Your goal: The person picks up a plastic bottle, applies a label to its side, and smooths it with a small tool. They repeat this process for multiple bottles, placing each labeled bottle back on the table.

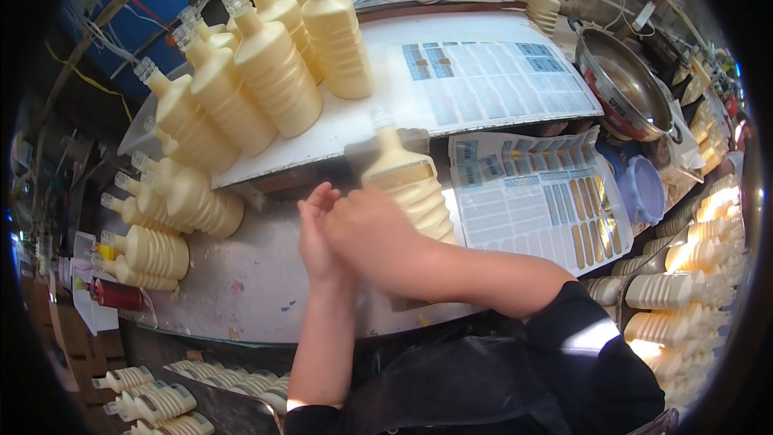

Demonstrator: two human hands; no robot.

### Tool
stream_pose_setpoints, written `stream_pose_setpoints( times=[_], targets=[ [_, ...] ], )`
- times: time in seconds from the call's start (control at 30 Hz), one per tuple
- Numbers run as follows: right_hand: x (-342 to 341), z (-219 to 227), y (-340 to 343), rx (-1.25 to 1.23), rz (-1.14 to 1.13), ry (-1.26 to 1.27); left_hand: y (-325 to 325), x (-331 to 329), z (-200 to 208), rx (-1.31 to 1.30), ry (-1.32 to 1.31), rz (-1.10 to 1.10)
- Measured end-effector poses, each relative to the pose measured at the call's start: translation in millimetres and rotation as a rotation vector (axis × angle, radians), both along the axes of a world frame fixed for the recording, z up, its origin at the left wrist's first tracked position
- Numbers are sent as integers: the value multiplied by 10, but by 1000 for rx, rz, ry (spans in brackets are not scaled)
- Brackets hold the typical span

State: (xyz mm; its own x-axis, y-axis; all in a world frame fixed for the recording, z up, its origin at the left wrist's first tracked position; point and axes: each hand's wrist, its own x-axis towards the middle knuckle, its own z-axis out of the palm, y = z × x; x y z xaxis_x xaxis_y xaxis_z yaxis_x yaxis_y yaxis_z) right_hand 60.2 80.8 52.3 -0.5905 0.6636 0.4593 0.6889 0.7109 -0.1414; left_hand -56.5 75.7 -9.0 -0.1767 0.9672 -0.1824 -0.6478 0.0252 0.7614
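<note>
A cream-coloured ribbed plastic bottle (pixel 420 203) with a clear neck rests on the worktable in front of me, tilted away. It carries a gold label strip (pixel 403 175) near its shoulder. My right hand (pixel 366 221), smeared by motion, crosses over the left one beside the bottle; its fingers are hard to make out. Just left of it, my left hand (pixel 317 229) has its fingers raised and loosely curved apart, with nothing seen in them. Right of the bottle lies a label sheet (pixel 523 221) with gold and blue strips, some spaces on it bare.
Several cream bottles (pixel 278 80) stand on a raised white board (pixel 386 72); more lie at the left (pixel 153 250). Another label sheet (pixel 491 84) covers the board's right part. A metal basin (pixel 624 76) and a lilac tub (pixel 645 189) are at right. Bottles fill racks (pixel 664 290) below.
</note>
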Motion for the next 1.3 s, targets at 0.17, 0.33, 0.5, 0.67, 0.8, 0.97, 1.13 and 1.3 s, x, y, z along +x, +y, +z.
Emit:
stream_pose_setpoints(
  times=[0.17, 0.33, 0.5, 0.67, 0.8, 0.97, 1.13, 1.3],
  targets=[
    [628, 120, 55, -72, -163, 435, -342, 277, 180, 298, 1061, 44],
    [1173, -219, 3, -307, -509, 770, -389, 486, 119, 236, 1534, -138],
    [1111, -140, -29, -354, -400, 930, -338, 493, 99, 161, 1445, -120],
    [1244, -462, 124, -471, -496, 962, -314, 468, 59, 168, 1374, -121],
    [1254, -391, -37, -270, -419, 904, -309, 480, 7, 158, 1291, -122],
    [1029, -183, -188, 207, 3, 490, -294, 484, -5, 172, 1223, -127],
    [599, 123, -100, 229, -62, 223, -242, 426, -160, 166, 1104, -174],
    [95, 88, -104, 209, -56, -247, -273, 446, -186, 183, 1115, -114]
  ],
)
